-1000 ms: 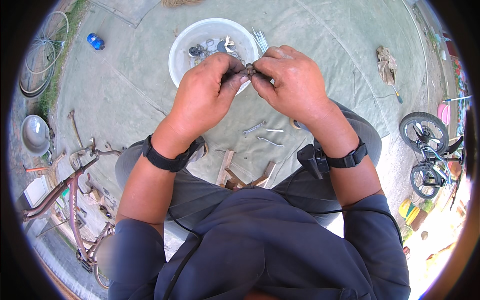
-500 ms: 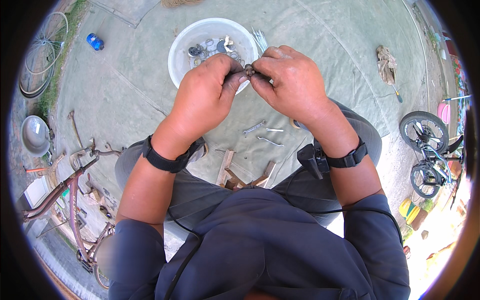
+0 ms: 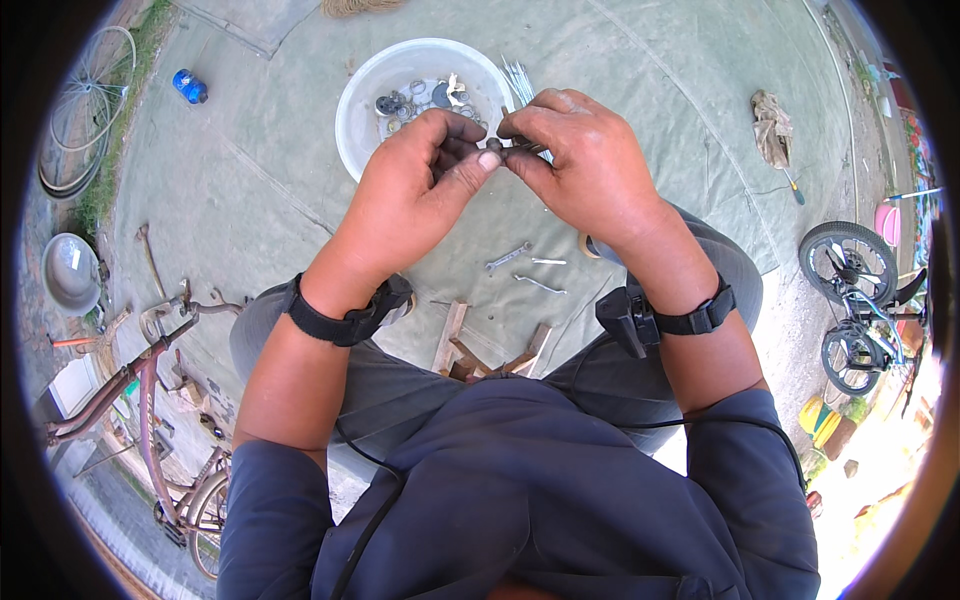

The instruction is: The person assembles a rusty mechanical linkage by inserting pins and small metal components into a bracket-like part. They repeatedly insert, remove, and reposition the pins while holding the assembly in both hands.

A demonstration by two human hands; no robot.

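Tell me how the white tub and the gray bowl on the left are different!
The tub is whitish; the bowl is darker gray. The tub looks bigger here than the bowl. The left hand partly hides the tub; no hand covers the bowl. Both are round.

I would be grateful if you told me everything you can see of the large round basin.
The basin is wide, whitish and apparently plastic, with a smooth rim. It sits upright on the green ground sheet. Inside lie small rings, a dark round part and a white scrap. The left hand and right hand hide some of its near side; contact cannot be told.
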